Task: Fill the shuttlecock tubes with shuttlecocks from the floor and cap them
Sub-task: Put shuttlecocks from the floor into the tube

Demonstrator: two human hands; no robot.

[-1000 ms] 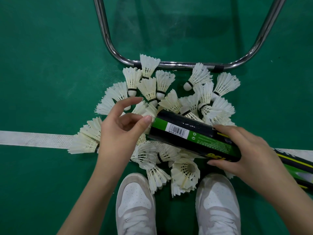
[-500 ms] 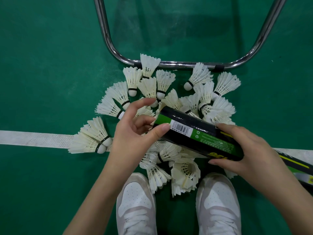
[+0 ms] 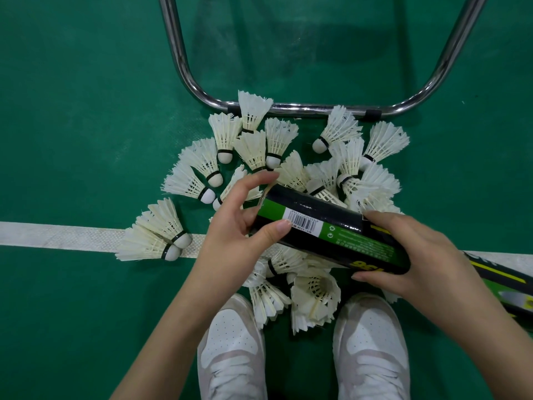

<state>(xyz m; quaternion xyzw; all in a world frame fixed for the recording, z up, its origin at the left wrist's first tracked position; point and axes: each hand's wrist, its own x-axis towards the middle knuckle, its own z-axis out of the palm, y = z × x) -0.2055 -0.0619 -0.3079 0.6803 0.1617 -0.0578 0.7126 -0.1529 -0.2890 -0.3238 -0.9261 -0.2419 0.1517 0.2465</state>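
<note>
A black and green shuttlecock tube (image 3: 331, 229) is held tilted over the pile, its open end up and to the left. My right hand (image 3: 409, 255) wraps around its lower part. My left hand (image 3: 239, 223) sits at the open end, thumb pressed beside the barcode and fingers curled over the mouth, hiding what is inside. Several white feather shuttlecocks (image 3: 277, 140) lie heaped on the green floor beneath and beyond the tube. Two more shuttlecocks (image 3: 150, 241) rest on the white line at the left.
A second black and green tube (image 3: 507, 287) lies on the floor at the right, partly under my right arm. A bent chrome frame (image 3: 302, 109) rests on the floor behind the pile. A white court line (image 3: 57, 235) crosses the floor. My white shoes (image 3: 230, 347) stand just below the pile.
My left hand has moved right from beside the tube's open end and closed over it, thumb now on the tube. The tube has tilted slightly. The right hand keeps its grip.
</note>
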